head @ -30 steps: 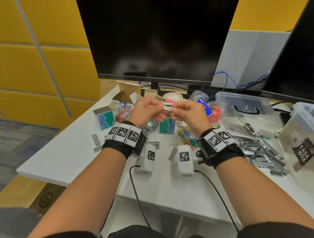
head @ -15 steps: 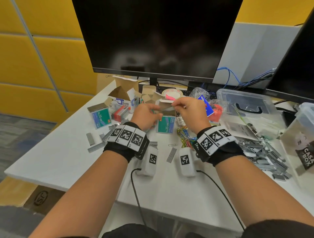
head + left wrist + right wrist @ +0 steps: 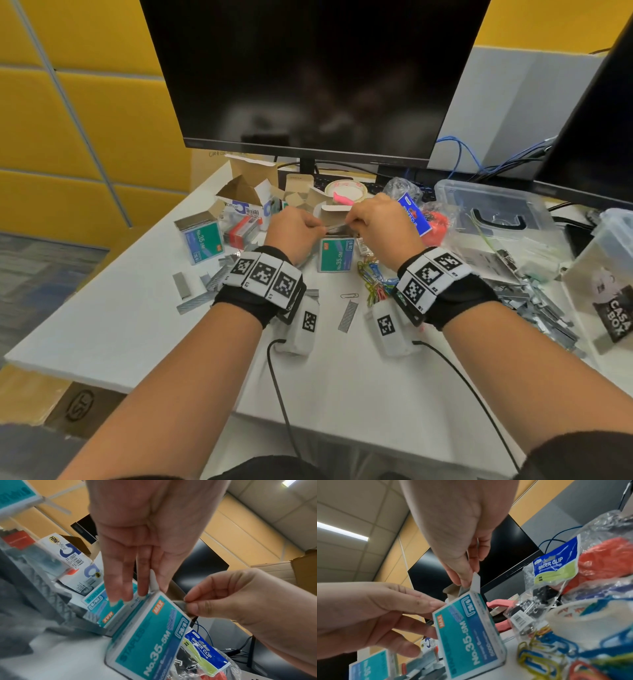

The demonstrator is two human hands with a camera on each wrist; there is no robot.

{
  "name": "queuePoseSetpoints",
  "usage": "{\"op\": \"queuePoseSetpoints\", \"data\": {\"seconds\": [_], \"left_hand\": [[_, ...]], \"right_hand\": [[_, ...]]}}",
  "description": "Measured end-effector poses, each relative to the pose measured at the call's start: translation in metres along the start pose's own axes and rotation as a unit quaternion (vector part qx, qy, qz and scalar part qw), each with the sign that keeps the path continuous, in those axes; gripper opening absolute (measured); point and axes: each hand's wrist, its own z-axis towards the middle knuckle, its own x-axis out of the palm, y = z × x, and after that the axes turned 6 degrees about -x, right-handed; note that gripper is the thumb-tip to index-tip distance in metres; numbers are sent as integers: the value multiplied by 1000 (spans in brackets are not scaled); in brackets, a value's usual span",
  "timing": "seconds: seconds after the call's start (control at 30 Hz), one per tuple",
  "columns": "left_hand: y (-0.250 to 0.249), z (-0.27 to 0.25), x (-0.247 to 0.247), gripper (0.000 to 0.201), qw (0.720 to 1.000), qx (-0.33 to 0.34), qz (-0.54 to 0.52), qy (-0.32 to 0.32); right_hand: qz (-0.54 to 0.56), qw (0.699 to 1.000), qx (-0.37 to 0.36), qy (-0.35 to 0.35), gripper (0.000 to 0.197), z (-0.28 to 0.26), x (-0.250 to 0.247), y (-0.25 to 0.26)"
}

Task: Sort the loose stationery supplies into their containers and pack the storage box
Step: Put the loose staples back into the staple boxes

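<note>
A teal staple box (image 3: 337,257) marked No.35-5M stands on the white table (image 3: 113,325) with its top flap open. My left hand (image 3: 145,588) points down at the box (image 3: 147,635) and holds its white flap between the fingers. My right hand (image 3: 187,602) pinches a grey staple strip (image 3: 179,602) at the box's open top. In the right wrist view the right hand (image 3: 467,584) is over the opening of the box (image 3: 467,632), with the left hand (image 3: 435,605) against the box's side. From the head view both hands (image 3: 320,228) (image 3: 349,222) meet over the strip (image 3: 334,226).
A second teal box (image 3: 202,240), open cardboard boxes (image 3: 246,195) and loose staple strips (image 3: 346,317) lie around. Coloured paper clips (image 3: 373,277), a binder clip bag (image 3: 411,212) and a tape roll (image 3: 346,190) sit nearby. Right: a staple heap (image 3: 534,305), clear lid (image 3: 493,212), clear storage box (image 3: 609,274). A monitor (image 3: 308,78) stands behind.
Both hands have come down and forward from mid-air with the strip to the teal box on the table. The left hand now holds the box's flap.
</note>
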Motion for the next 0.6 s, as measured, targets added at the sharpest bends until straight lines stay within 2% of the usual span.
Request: {"op": "queuePoseSetpoints", "data": {"seconds": [0.13, 0.23, 0.3, 0.47, 0.6], "left_hand": [[-3, 2, 0, 22, 1000, -7, 22, 5], [-3, 4, -1, 31, 999, -17, 2, 28], [-5, 5, -2, 34, 999, -26, 5, 44], [-10, 6, -3, 27, 997, -32, 26, 59], [-13, 7, -1, 30, 993, 3, 101, 61]], "right_hand": [[-12, 1000, 25, 9, 16, 1, 2, -3], [88, 994, 58, -14, 9, 3, 2, -5], [110, 992, 58, -10, 7, 3, 2, -6], [77, 996, 53, 5, 9, 7, 3, -4], [30, 998, 44, 22, 14, 6, 1, -3]]}}
